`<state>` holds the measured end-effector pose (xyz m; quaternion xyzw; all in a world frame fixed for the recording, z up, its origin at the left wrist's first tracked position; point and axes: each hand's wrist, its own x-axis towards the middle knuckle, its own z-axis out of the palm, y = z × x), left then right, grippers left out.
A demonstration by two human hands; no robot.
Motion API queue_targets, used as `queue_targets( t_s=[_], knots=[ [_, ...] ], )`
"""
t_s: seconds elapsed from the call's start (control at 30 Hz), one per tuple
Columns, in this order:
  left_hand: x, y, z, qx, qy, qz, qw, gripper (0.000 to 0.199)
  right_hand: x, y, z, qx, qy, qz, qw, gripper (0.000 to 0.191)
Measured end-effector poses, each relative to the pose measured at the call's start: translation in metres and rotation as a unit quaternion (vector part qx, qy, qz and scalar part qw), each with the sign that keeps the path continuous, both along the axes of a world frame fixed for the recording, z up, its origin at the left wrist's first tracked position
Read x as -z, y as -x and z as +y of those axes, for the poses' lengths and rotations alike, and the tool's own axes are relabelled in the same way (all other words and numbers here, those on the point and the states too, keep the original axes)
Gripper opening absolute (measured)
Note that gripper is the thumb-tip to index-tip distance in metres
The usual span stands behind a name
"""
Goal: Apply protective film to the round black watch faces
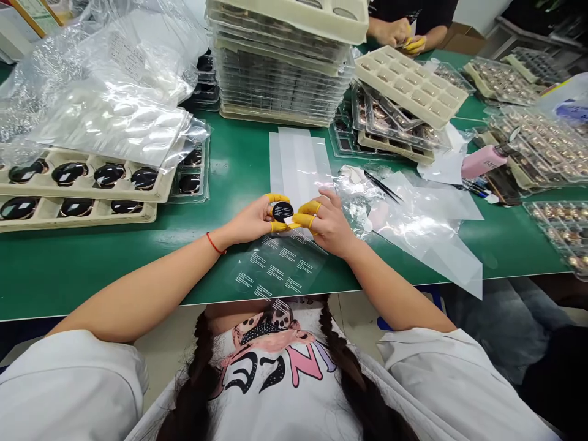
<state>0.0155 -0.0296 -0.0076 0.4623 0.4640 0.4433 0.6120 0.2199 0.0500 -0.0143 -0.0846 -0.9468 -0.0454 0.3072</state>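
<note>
Green table, stacked trays and plastic bags beyond, left hand with yellow-capped fingers pinching a round black disc, its rim partly hidden, right hand curled alongside, contact unclear, above a printed clear sheet

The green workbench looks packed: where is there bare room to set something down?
The green workbench shows most bare surface at front left, between the beige trays of dark discs and the person's left forearm. A narrower strip lies right, between the plastic film and a transparent tray of gold-coloured pieces. The far side is crowded with stacked trays.
</note>
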Motion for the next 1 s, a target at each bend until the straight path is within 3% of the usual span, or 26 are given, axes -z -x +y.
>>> queue_targets(
  t_s=[0.2,0.27,0.33,0.4,0.47,0.53,0.63,0.73,0.83,0.93,1.0],
  knots=[
    [0.002,0.002,0.000,0.007,-0.014,0.014,1.000,0.058,0.001,0.000,-0.008,-0.006,0.114,-0.029,0.993,0.026],
    [0.005,0.002,-0.001,0.004,-0.027,0.022,0.999,0.058,0.001,-0.002,-0.007,0.010,0.178,0.005,0.984,0.020],
    [0.006,0.002,-0.002,0.005,-0.030,0.022,0.999,0.058,0.003,-0.009,0.003,0.076,0.268,0.097,0.956,0.022],
    [0.006,0.002,-0.003,0.004,-0.030,0.025,0.999,0.058,0.005,-0.020,0.021,0.190,0.342,0.169,0.905,0.030],
    [0.004,0.001,-0.004,-0.007,-0.033,0.035,0.999,0.059,0.007,-0.029,0.042,0.302,0.364,0.157,0.867,0.035],
    [0.001,-0.001,-0.006,-0.025,-0.032,0.041,0.998,0.060,0.004,-0.031,0.054,0.356,0.351,0.113,0.859,0.032],
    [-0.001,-0.004,-0.008,-0.042,-0.014,0.036,0.998,0.061,-0.005,-0.010,0.045,0.318,0.342,0.105,0.878,0.027],
    [0.002,-0.005,-0.008,-0.066,-0.021,0.018,0.997,0.067,-0.015,0.028,0.015,0.197,0.396,0.064,0.895,0.025],
    [0.005,-0.002,-0.007,-0.086,-0.035,-0.003,0.996,0.074,-0.034,0.060,-0.002,0.108,0.503,0.020,0.858,0.035],
    [0.007,0.004,-0.003,-0.113,-0.030,-0.002,0.993,0.082,-0.076,0.081,0.021,0.082,0.542,0.061,0.834,0.029],
    [0.008,0.007,0.001,-0.130,-0.030,-0.005,0.991,0.080,-0.119,0.096,0.061,0.060,0.511,0.124,0.848,0.018]
  ],
)
